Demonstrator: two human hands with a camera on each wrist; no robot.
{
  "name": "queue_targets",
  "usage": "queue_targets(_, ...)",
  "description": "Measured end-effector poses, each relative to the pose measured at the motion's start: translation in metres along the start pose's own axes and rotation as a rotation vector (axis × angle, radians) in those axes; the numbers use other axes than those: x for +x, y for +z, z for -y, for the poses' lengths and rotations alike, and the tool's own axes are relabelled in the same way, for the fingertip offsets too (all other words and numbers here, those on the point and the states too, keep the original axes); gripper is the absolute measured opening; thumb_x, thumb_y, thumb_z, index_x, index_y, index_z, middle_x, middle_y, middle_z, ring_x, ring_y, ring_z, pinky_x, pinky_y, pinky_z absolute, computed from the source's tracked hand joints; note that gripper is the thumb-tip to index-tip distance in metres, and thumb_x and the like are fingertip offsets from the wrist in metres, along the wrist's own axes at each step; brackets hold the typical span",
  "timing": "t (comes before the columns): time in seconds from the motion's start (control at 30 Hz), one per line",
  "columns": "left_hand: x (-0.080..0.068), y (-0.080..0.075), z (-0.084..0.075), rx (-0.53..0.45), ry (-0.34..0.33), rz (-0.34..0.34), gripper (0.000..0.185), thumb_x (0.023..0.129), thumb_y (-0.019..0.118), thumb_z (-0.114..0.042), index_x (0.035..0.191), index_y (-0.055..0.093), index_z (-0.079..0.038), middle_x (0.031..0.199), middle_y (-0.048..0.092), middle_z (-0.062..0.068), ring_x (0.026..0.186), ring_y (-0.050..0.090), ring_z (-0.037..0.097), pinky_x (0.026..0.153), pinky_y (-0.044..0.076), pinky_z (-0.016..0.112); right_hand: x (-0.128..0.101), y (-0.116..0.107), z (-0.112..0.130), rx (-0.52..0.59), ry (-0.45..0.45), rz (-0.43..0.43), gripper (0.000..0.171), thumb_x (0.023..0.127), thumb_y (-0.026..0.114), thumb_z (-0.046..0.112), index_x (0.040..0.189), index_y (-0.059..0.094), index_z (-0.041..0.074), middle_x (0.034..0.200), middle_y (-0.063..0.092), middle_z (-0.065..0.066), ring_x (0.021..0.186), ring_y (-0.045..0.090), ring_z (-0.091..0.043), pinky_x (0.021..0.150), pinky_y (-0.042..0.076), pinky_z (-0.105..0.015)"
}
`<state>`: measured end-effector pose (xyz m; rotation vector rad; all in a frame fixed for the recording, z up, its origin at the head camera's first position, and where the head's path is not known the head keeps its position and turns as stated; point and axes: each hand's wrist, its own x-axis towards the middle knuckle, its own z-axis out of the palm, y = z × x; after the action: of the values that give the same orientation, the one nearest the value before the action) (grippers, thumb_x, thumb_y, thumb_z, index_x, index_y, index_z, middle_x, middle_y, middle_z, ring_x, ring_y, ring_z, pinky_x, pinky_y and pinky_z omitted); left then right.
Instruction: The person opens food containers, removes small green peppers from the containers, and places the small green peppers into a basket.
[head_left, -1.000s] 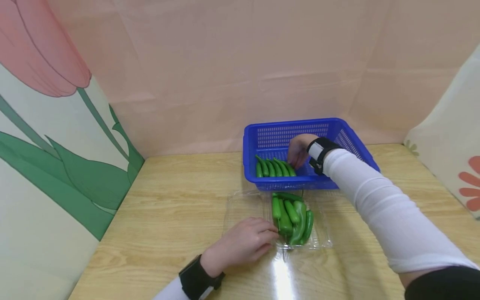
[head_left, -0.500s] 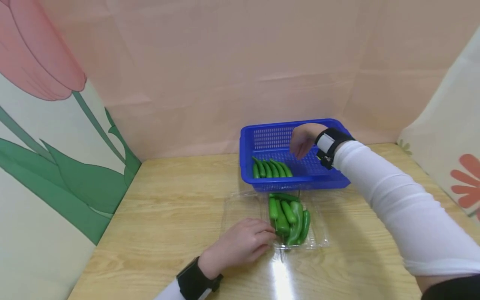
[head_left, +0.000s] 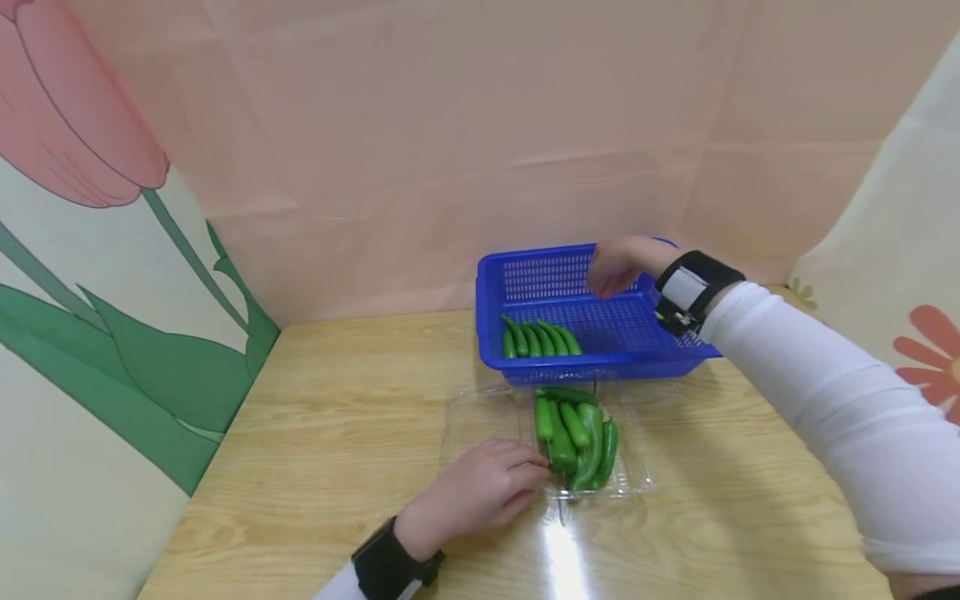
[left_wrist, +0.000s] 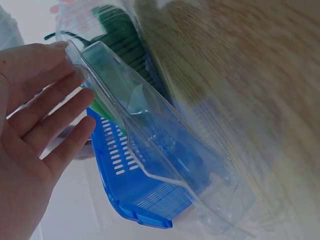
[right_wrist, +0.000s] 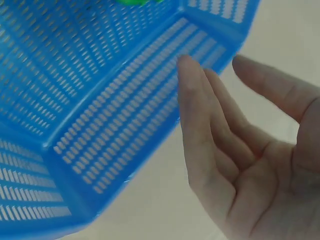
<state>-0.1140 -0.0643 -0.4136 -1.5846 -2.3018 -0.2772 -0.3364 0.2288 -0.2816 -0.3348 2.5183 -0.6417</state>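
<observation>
Hands apart, right hand (right_wrist: 240,150) empty — wrist-only

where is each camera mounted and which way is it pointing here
Head: worn on the head, looks forward and down at the blue basket, clear tray, both hands and white sleeves.
Left wrist: beside the left hand, faces the tray's edge.
Right wrist: under the open right hand, faces the basket wall.
All three show the basket.
</observation>
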Motion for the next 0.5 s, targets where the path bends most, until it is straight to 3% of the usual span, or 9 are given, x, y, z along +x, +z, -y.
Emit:
queue_targets(0.07, 0.000, 0.000, 0.000, -0.005, -0.002, 0.001, 0.024, 0.086, 0.068, -0.021, 0.109, 0.068, -0.016, 0.112, 0.067, -0.003, 0.108, 0.060, 0.009, 0.103, 0.044, 0.023, 0.000, 0.000, 0.016, -0.073, 0.057, -0.034, 0.025, 0.090, 0.059, 0.016, 0.097, 0.067, -0.008, 0.088, 0.071, -0.017, 0.075, 0.069, -0.023, 0.067, 0.059, -0.034)
queue_targets(0.13, 0.001, 0.000, 0.001, -0.008, -0.003, 0.000, 0.024, 0.086, 0.068, -0.021, 0.109, 0.068, -0.015, 0.112, 0.067, -0.003, 0.108, 0.060, 0.009, 0.103, 0.044, 0.023, -0.006, 0.003, 0.019, -0.082, 0.015, -0.086, 0.024, 0.090, 0.060, 0.014, 0.094, 0.067, -0.008, 0.083, 0.071, -0.017, 0.071, 0.069, -0.023, 0.062, 0.058, -0.034)
queue_targets(0.27, 0.001, 0.000, 0.002, -0.006, -0.001, 0.001, 0.024, 0.086, 0.068, -0.022, 0.109, 0.068, -0.015, 0.112, 0.067, -0.003, 0.108, 0.060, 0.010, 0.103, 0.044, 0.023, -0.025, 0.018, 0.026, -0.093, -0.035, -0.255, 0.025, 0.089, 0.063, 0.019, 0.096, 0.069, -0.004, 0.084, 0.072, -0.014, 0.072, 0.070, -0.021, 0.064, 0.058, -0.033)
queue_targets(0.43, 0.000, 0.000, 0.003, 0.003, -0.002, 0.000, 0.026, 0.085, 0.069, -0.022, 0.109, 0.068, -0.015, 0.112, 0.067, -0.003, 0.107, 0.061, 0.010, 0.102, 0.044, 0.023, -0.048, 0.036, 0.044, -0.151, -0.024, -0.324, 0.020, 0.089, 0.063, 0.021, 0.092, 0.070, 0.003, 0.081, 0.072, -0.009, 0.074, 0.068, -0.021, 0.075, 0.056, -0.043)
queue_targets(0.5, 0.000, -0.001, 0.003, 0.001, -0.004, -0.002, 0.026, 0.084, 0.069, -0.022, 0.109, 0.068, -0.015, 0.112, 0.067, -0.003, 0.107, 0.061, 0.010, 0.102, 0.045, 0.024, -0.057, 0.043, 0.050, -0.181, -0.027, -0.331, 0.020, 0.089, 0.063, 0.024, 0.092, 0.070, 0.005, 0.080, 0.071, -0.006, 0.074, 0.066, -0.018, 0.074, 0.055, -0.043)
